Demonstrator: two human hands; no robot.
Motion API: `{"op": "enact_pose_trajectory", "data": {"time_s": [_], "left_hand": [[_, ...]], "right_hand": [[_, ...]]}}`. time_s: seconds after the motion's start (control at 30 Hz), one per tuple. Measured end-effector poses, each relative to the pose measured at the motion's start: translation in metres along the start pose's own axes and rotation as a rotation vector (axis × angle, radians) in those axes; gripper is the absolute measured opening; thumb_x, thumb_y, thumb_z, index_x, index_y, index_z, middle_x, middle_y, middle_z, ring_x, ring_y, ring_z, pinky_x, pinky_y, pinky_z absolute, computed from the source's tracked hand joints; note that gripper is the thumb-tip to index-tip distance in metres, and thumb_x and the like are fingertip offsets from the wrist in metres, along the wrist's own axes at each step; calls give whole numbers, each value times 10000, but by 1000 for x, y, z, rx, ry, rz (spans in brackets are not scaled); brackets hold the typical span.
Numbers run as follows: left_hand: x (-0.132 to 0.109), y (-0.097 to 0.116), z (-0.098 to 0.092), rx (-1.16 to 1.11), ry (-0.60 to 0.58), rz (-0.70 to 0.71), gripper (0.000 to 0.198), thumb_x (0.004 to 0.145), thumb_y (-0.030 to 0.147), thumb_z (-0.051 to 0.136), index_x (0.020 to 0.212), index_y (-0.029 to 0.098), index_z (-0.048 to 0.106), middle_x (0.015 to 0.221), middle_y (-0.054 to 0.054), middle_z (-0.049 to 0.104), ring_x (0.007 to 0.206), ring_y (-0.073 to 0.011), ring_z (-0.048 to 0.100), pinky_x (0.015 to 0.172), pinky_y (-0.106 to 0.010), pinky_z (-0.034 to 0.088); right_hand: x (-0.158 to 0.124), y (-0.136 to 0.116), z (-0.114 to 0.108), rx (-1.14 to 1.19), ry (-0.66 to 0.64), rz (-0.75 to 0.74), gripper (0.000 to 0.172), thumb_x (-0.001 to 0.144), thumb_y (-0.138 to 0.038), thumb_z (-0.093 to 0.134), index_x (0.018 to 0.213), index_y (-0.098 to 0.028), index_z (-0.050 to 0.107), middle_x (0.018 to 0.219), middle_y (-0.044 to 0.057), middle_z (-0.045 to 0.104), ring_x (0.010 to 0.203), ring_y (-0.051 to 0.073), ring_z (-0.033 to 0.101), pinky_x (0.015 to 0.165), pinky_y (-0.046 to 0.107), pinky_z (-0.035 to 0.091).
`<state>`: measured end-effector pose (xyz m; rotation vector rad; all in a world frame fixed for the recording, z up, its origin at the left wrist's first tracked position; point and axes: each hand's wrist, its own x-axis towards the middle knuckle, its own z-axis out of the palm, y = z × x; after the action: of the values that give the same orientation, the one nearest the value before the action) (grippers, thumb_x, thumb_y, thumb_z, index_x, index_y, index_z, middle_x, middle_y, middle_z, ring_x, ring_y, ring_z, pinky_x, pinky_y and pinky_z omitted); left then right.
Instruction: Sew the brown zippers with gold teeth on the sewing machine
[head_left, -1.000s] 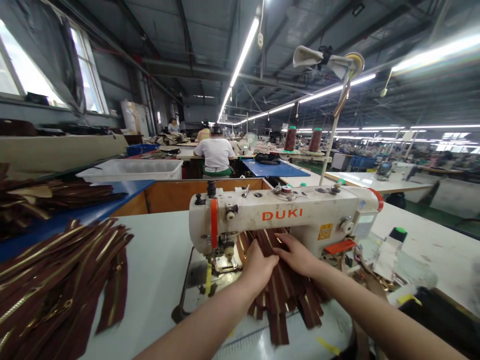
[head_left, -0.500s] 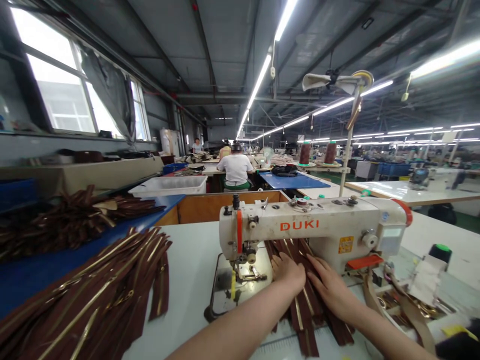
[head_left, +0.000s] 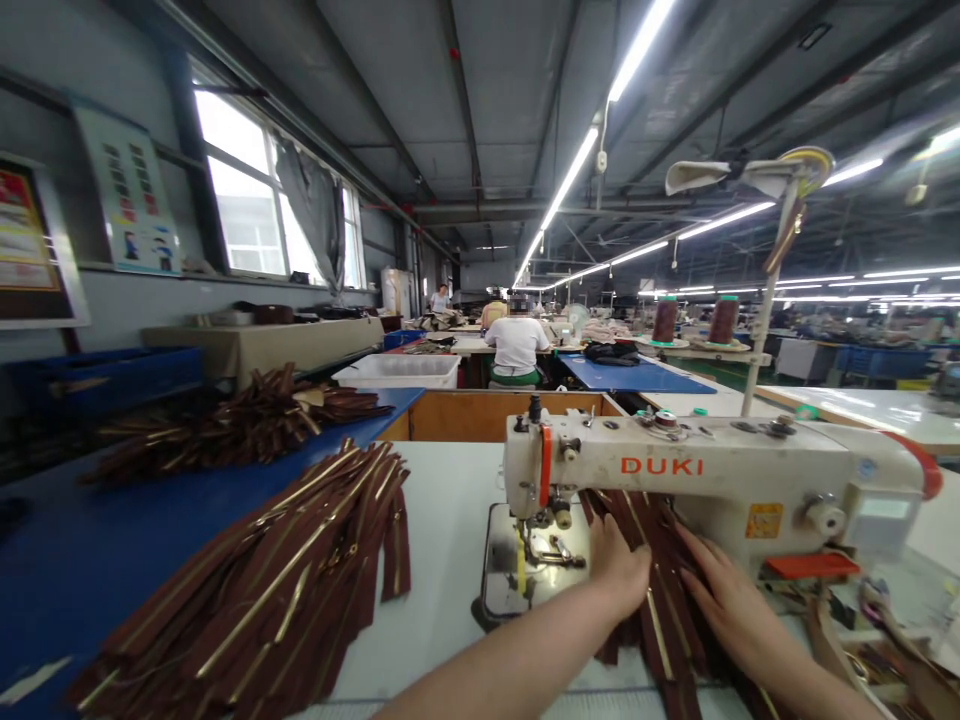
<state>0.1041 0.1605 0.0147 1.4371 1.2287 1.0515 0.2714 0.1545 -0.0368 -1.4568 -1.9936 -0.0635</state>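
Observation:
A bundle of brown zippers [head_left: 660, 610] with gold teeth lies lengthwise under the arm of a white sewing machine [head_left: 675, 460], to the right of its needle. My left hand [head_left: 619, 570] is closed on the left side of the bundle, fingers curled over the strips. Along the right side, my right hand [head_left: 720, 585] rests with fingers stretched out and thumb apart, touching the zippers. Some fingertips are hidden among the strips. Left of the needle plate [head_left: 499, 565], a larger pile of brown zippers [head_left: 285, 580] fans across the pale table.
More zippers [head_left: 255, 420] are heaped on the blue table [head_left: 150, 530] at the left. Beyond it is a white bin [head_left: 397, 372]. A tray of metal hardware [head_left: 870, 665] sits at lower right. A person in a white shirt [head_left: 517, 345] sits farther ahead.
My view has turned left, so the machine, hands and zipper piles appear farther right. Both hands stay at the bundle under the machine arm.

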Motion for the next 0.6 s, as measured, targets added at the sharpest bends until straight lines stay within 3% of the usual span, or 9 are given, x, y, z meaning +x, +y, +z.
{"op": "enact_pose_trajectory", "data": {"time_s": [0.1,0.2,0.27,0.33,0.37,0.5,0.53,0.6], "left_hand": [[-21,-2,-11,63,-7,70,519,708,134,556,1226,125,536,1372,-128,441,1342,-315,242,1128,-378,121],[-57,-4,-33,112,-104,150,397,726,146,538,1112,158,631,1255,-98,560,1225,-295,424,1085,-375,244],[-85,-7,-60,155,-195,195,302,720,146,550,979,193,698,1100,-72,655,1085,-278,544,1014,-359,350],[-110,-9,-99,301,-314,280,290,769,167,527,985,221,713,1113,-59,662,1077,-260,564,992,-341,374],[-119,-10,-123,416,-266,288,266,800,205,521,973,232,720,1121,-61,662,1083,-258,567,995,-342,371],[-126,-11,-227,763,196,252,237,789,308,556,940,251,730,1087,-68,679,1070,-279,574,1018,-394,350],[-122,-15,-252,886,259,289,293,765,334,582,1016,256,711,1161,-69,647,1135,-303,529,1054,-435,292],[-113,-27,-292,1142,261,284,429,720,407,615,1128,281,661,1300,-69,554,1253,-350,411,1077,-522,183]], "right_hand": [[-2,-11,-1,-94,84,-102,469,873,-345,335,1238,-136,542,1217,155,597,1133,298,555,961,507,458],[-10,-29,-3,-169,129,-223,451,883,-349,368,1243,-146,548,1271,147,565,1187,302,513,964,504,455],[-18,-42,-4,-201,128,-290,439,886,-341,393,1256,-159,545,1305,135,544,1208,298,498,961,494,461],[-26,-58,-4,-220,88,-332,427,885,-331,415,1255,-170,556,1310,123,546,1203,297,507,954,484,470],[-29,-66,-4,-224,52,-335,423,885,-326,421,1254,-173,560,1308,118,550,1199,297,511,955,481,471],[-33,-104,-4,-190,-151,-256,427,883,-262,418,1283,-180,542,1330,106,534,1220,292,493,1010,482,420],[-33,-112,-3,-174,-190,-221,435,879,-232,413,1296,-184,530,1341,102,524,1232,289,480,1031,488,394],[-32,-124,-1,-143,-254,-151,440,871,-195,422,1298,-179,527,1350,109,514,1246,289,463,1058,493,354]]}}
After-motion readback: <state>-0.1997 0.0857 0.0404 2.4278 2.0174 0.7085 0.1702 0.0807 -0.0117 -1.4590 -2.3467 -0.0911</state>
